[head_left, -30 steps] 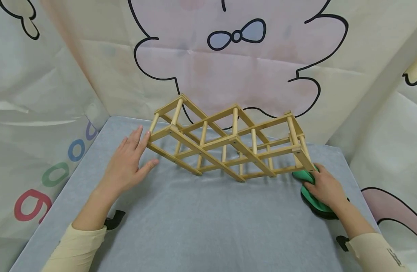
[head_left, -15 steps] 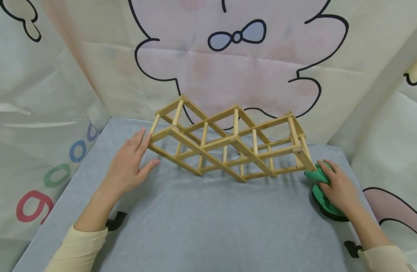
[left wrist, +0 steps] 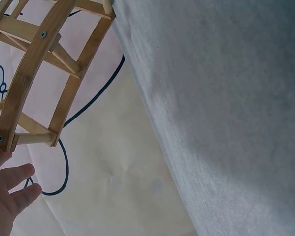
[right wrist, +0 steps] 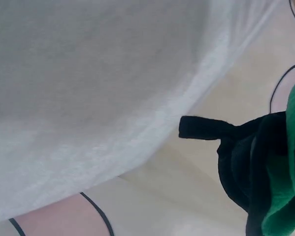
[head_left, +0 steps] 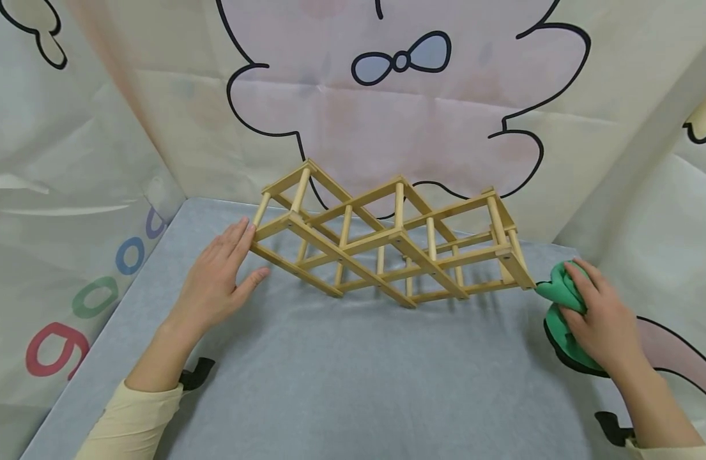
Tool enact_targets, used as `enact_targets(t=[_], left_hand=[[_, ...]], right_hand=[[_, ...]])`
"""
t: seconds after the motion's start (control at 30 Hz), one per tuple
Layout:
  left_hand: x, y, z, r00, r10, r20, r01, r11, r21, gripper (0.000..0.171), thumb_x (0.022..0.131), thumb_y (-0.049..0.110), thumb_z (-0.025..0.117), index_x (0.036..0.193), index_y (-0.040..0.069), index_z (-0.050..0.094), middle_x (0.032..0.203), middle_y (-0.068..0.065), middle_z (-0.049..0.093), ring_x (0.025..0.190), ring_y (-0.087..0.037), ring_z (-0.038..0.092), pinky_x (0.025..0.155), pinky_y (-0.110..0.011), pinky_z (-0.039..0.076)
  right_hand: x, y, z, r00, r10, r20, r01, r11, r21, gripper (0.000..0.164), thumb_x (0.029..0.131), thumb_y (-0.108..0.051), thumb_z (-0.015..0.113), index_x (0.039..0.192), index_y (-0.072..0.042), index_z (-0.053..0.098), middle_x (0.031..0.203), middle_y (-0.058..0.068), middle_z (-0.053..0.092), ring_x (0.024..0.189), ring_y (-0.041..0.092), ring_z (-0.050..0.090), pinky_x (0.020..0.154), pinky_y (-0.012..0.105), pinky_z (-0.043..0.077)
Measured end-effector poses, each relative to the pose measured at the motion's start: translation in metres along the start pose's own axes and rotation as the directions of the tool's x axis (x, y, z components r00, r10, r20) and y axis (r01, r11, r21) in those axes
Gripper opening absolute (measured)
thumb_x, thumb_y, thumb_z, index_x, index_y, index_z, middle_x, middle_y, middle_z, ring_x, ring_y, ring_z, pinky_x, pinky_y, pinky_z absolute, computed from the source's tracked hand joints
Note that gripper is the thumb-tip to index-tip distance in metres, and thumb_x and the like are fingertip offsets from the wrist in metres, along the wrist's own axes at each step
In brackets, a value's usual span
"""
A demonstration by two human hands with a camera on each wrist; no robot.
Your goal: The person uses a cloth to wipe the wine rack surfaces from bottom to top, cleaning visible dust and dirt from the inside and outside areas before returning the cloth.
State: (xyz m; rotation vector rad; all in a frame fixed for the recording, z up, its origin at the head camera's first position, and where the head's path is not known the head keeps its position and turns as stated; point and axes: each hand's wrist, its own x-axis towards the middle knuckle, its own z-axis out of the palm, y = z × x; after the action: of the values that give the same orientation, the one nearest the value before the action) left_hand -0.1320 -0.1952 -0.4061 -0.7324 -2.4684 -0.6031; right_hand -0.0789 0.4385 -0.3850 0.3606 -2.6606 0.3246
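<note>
The left hand (head_left: 211,281) lay with its fingers straight and thumb spread, grasping nothing, its fingertips touching the left end of a folding wooden rack (head_left: 395,236). The right hand (head_left: 606,326) had its fingers and thumb curled on a green-and-black padded item (head_left: 567,335). The head camera showed both hands whole; the right wrist camera caught barely a sliver of fingertip, yet revealed a black tab (right wrist: 204,128) — hidden from above — sticking out from the item's dark edge. The left wrist camera brought out round screw heads (left wrist: 44,35) on the rack's slats.

Compared with half a second earlier, the right hand and the padded item had shifted farther right, away from the rack; the left hand and the rack looked unmoved.

The rack stood zigzagged between the two hands, its left end against the left fingertips, its lower right corner just beside the padded item — whether they touched could not be told. Beneath was a table (head_left: 353,390) covered in grey-blue cloth, and behind it a pale backdrop (head_left: 174,115) with a cartoon bow (head_left: 400,61).
</note>
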Motion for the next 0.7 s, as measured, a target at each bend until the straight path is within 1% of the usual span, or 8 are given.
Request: enact_targets(t=[0.07, 0.17, 0.27, 0.37, 0.47, 0.5, 0.6, 0.7], left_hand=[[0.0, 0.0, 0.0, 1.0, -0.001, 0.0, 0.001, 1.0, 0.001, 0.086, 0.108, 0.065, 0.033, 0.159, -0.004, 0.038, 0.165, -0.023, 0.036, 0.15, -0.043, 0.036, 0.122, -0.058, 0.03], [0.0, 0.0, -0.001, 1.0, -0.004, 0.004, 0.004, 1.0, 0.0, 0.085, 0.108, 0.065, 0.033, 0.159, -0.003, 0.038, 0.165, -0.022, 0.036, 0.15, -0.043, 0.037, 0.121, -0.059, 0.032], [0.0, 0.0, -0.001, 1.0, -0.004, 0.004, 0.004, 1.0, -0.001, 0.085, 0.108, 0.065, 0.032, 0.159, -0.003, 0.038, 0.165, -0.022, 0.036, 0.149, -0.044, 0.038, 0.119, -0.061, 0.034], [0.0, 0.0, -0.001, 1.0, -0.001, 0.0, 0.001, 1.0, -0.003, 0.086, 0.108, 0.065, 0.032, 0.159, -0.004, 0.039, 0.164, -0.022, 0.037, 0.149, -0.044, 0.039, 0.119, -0.061, 0.034], [0.0, 0.0, 0.0, 1.0, 0.0, -0.003, 0.0, 1.0, -0.006, 0.086, 0.108, 0.065, 0.033, 0.158, -0.005, 0.04, 0.163, -0.022, 0.039, 0.148, -0.044, 0.039, 0.12, -0.059, 0.034], [0.001, 0.0, 0.0, 1.0, -0.001, -0.006, 0.001, 1.0, -0.008, 0.086, 0.108, 0.065, 0.033, 0.158, -0.005, 0.04, 0.163, -0.022, 0.039, 0.148, -0.044, 0.04, 0.119, -0.059, 0.035], [0.001, 0.0, 0.001, 1.0, 0.007, -0.023, -0.007, 1.0, -0.011, 0.085, 0.108, 0.064, 0.034, 0.157, -0.005, 0.041, 0.161, -0.023, 0.042, 0.147, -0.044, 0.042, 0.119, -0.059, 0.036], [0.001, -0.001, 0.002, 0.998, 0.025, -0.056, -0.026, 1.0, -0.015, 0.08, 0.11, 0.06, 0.037, 0.155, -0.006, 0.044, 0.158, -0.023, 0.046, 0.144, -0.045, 0.045, 0.115, -0.062, 0.039]], right_hand=[[0.0, -0.005, -0.003, 0.999, -0.023, -0.036, 0.023, 1.0, -0.002, 0.075, 0.084, 0.007, 0.071, 0.155, -0.005, 0.049, 0.159, 0.022, 0.044, 0.117, 0.058, 0.053, 0.069, 0.069, 0.047], [0.001, -0.011, -0.007, 0.992, -0.066, -0.109, 0.066, 0.998, -0.006, 0.051, 0.104, -0.029, 0.059, 0.149, -0.004, 0.056, 0.155, 0.022, 0.049, 0.116, 0.058, 0.055, 0.069, 0.064, 0.046], [0.001, -0.02, -0.012, 0.982, -0.086, -0.17, 0.084, 0.996, -0.016, 0.074, 0.107, -0.061, 0.035, 0.146, -0.004, 0.06, 0.153, 0.022, 0.052, 0.115, 0.058, 0.055, 0.074, 0.055, 0.048], [0.001, -0.028, -0.018, 0.97, -0.106, -0.218, 0.104, 0.994, -0.019, 0.075, 0.107, -0.062, 0.033, 0.143, -0.003, 0.062, 0.151, 0.021, 0.055, 0.113, 0.058, 0.056, 0.095, 0.03, 0.049], [0.001, -0.036, -0.022, 0.962, -0.122, -0.243, 0.119, 0.993, -0.027, 0.069, 0.108, -0.056, 0.035, 0.142, -0.002, 0.063, 0.151, 0.02, 0.055, 0.114, 0.058, 0.056, 0.104, 0.01, 0.032], [0.001, -0.038, -0.024, 0.958, -0.132, -0.254, 0.128, 0.991, -0.033, 0.068, 0.108, -0.055, 0.036, 0.14, -0.001, 0.064, 0.151, 0.021, 0.056, 0.113, 0.058, 0.056, 0.104, 0.01, 0.032], [0.003, -0.045, -0.026, 0.948, -0.155, -0.277, 0.145, 0.988, -0.057, 0.071, 0.109, -0.057, 0.035, 0.133, 0.002, 0.067, 0.148, 0.023, 0.057, 0.111, 0.057, 0.057, 0.085, 0.041, 0.056], [0.005, -0.052, -0.027, 0.931, -0.193, -0.309, 0.18, 0.981, -0.07, 0.072, 0.109, -0.058, 0.037, 0.125, 0.004, 0.07, 0.142, 0.026, 0.059, 0.107, 0.058, 0.058, 0.067, 0.059, 0.051]])
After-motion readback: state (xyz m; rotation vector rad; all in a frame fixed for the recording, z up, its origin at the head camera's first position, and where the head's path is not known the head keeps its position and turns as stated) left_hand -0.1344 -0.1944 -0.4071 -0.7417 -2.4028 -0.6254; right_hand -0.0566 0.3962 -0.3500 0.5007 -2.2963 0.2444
